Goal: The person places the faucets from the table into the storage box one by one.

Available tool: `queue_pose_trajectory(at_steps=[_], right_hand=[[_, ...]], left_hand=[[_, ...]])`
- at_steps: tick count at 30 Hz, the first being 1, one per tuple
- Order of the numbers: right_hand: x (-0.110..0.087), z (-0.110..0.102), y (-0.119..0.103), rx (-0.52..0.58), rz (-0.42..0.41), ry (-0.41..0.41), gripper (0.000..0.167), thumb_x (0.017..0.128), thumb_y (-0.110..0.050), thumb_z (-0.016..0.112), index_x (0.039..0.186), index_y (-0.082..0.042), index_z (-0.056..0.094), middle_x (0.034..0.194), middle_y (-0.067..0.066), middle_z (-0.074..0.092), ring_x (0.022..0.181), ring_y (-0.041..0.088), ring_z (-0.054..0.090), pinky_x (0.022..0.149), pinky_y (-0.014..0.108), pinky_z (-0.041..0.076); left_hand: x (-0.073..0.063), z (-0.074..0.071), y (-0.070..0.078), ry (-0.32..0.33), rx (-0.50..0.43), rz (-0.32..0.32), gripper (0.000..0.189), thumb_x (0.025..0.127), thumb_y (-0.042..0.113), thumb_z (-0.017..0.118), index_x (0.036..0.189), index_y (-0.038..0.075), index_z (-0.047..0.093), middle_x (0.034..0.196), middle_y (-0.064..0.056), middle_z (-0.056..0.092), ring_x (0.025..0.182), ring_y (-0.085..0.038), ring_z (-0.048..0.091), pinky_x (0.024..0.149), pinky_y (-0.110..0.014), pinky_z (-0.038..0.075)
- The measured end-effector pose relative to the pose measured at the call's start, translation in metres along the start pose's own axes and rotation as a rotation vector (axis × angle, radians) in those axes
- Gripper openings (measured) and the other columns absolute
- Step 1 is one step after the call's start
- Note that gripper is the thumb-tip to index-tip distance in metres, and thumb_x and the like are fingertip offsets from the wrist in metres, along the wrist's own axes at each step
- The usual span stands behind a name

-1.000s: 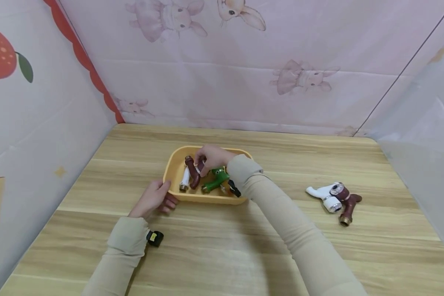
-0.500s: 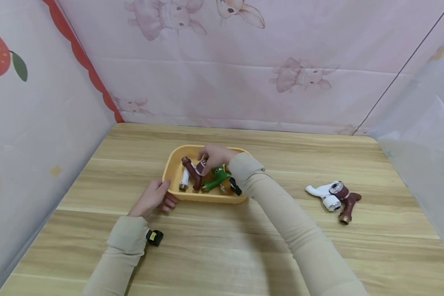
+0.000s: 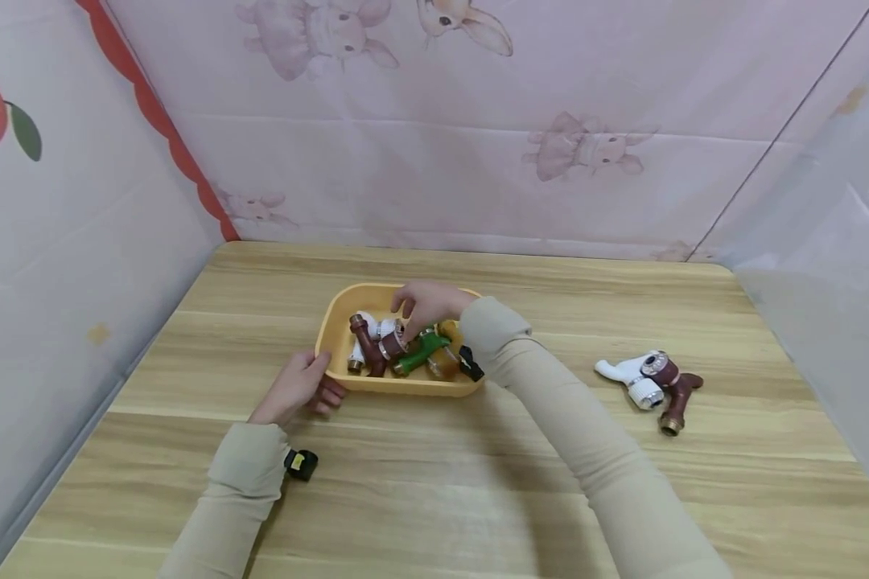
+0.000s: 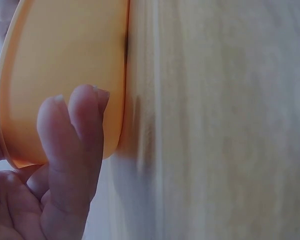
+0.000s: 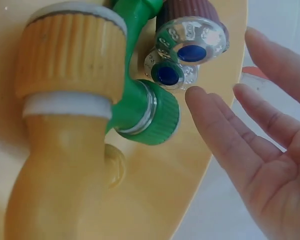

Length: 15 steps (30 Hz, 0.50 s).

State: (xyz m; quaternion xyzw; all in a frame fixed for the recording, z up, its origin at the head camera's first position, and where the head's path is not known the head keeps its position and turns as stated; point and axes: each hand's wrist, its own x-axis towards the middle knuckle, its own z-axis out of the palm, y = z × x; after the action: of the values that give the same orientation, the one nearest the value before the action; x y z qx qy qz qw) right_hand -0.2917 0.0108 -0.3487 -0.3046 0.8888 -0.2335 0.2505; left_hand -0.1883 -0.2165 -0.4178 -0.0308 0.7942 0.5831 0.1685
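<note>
My left hand point(image 3: 298, 388) grips the front left corner of a yellow-orange plastic basin point(image 3: 405, 388); the thumb is over the rim and, in the left wrist view, fingers lie along the outer wall point(image 4: 65, 60). Over the basin's back half hovers my right hand point(image 3: 434, 303), its fingers loosely extended and holding nothing. Just below its fingertips lies a maroon faucet point(image 3: 371, 350), overlapping a white faucet point(image 3: 387, 328). Beside these are a green faucet point(image 3: 422, 354) and a yellow faucet point(image 5: 65, 150), which looms close in the right wrist view. My right sleeve hides the basin's back right corner.
On the right of the wooden table point(image 3: 420, 498), another white faucet point(image 3: 626, 371) and maroon faucet point(image 3: 677, 406) lie against each other. Printed fabric walls point(image 3: 420, 185) enclose the table at the back and both sides.
My right hand has let go of the maroon faucet and drawn slightly right. That faucet has shifted toward the basin's front left, uncovering the white one behind it. The left hand keeps its grip.
</note>
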Motion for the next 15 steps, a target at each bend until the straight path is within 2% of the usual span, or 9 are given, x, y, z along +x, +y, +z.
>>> queue_pose_trajectory(at_steps=[9,15], right_hand=[[-0.015,-0.003,0.006,0.035,-0.028,0.018,0.046,0.079,-0.011,0.071,0.121,-0.002,0.054,0.110,0.014,0.060,0.099,0.021,0.055,0.083,0.031,0.048],[-0.030,-0.004,0.009,0.098,-0.072,0.053,0.041,0.081,-0.010,0.068,0.118,0.000,0.055,0.105,0.012,0.062,0.090,0.018,0.058,0.075,0.026,0.050]], left_hand=[[0.002,0.001,-0.005,0.003,0.007,0.005,0.042,0.101,0.022,0.024,0.115,-0.014,0.040,0.074,-0.017,0.064,0.059,-0.019,0.062,0.051,-0.035,0.055],[0.002,0.003,-0.002,0.002,0.017,0.008,0.041,0.101,0.021,0.023,0.116,-0.014,0.039,0.074,-0.017,0.064,0.059,-0.019,0.062,0.052,-0.036,0.055]])
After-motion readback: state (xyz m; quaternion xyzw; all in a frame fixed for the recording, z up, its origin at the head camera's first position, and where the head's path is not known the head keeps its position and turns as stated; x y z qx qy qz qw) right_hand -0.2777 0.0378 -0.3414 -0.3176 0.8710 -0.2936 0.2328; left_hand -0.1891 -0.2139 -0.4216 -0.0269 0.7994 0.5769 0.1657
